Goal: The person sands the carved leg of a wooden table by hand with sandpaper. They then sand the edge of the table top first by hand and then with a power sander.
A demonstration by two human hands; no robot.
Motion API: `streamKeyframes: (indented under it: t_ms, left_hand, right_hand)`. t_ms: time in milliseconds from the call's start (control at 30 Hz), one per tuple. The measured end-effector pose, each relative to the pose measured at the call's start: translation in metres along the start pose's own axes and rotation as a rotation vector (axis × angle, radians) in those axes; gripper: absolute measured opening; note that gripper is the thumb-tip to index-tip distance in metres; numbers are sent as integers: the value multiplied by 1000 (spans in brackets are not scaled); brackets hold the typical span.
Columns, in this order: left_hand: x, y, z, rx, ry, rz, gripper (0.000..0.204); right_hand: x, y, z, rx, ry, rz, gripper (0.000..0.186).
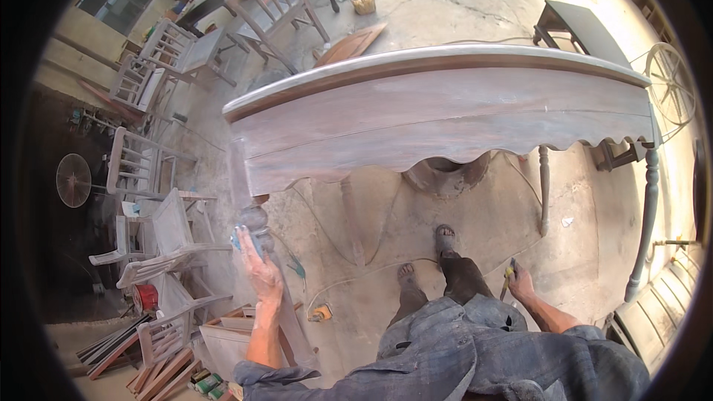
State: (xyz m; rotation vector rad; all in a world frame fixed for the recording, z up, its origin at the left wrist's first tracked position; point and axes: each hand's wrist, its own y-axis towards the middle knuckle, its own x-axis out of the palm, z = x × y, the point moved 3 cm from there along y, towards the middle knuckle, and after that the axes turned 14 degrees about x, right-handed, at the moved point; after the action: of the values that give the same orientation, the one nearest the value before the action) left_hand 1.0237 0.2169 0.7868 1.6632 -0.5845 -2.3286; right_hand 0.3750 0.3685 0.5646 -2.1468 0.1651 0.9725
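A large wooden table (445,115) with a wavy-edged apron and turned legs stands before me, greyish and dusty. At its left end, my left hand (264,276) presses a blue piece of sandpaper (256,240) against the turned part of the left leg (254,217). Its fingers are closed round the piece, and its forearm comes up from below. Lower right, my right hand (523,282) hangs beside my leg, closed on a small yellow and dark object (509,272). That object's kind is not clear. The right hand is apart from the table.
Several unpainted chairs (167,226) crowd the left side, with a red reel (145,298) and wood strips (167,371) below. A cord (371,271) runs over the floor near my feet, by a yellow tool (320,313). A dark small table (583,30) and a wheel (671,83) stand far right.
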Motion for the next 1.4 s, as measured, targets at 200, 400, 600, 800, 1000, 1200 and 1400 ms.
streamKeyframes:
  t_ms: [200,400,600,800,1000,1200,1400]
  left_hand:
    - [19,1,-10,-13,-22,18,75]
    - [25,-10,-19,-45,-51,84,66]
    - [0,14,-23,13,21,321,44]
    - [-35,149,-6,-161,-329,242,52]
    - [4,248,-12,-204,-233,98,51]
    - [29,246,2,310,-207,227,32]
    - [20,245,20,335,-55,95,30]
  right_hand:
    - [10,-65,24,87,24,308,29]
    - [-26,-92,-49,-180,-5,384,24]
    - [-84,-80,-136,-268,184,400,23]
    - [-174,-77,-292,-741,52,582,53]
    - [-212,-42,-426,-991,-154,780,54]
    - [-228,8,-479,-1065,-204,733,60]
    - [-213,41,-515,-995,-182,456,62]
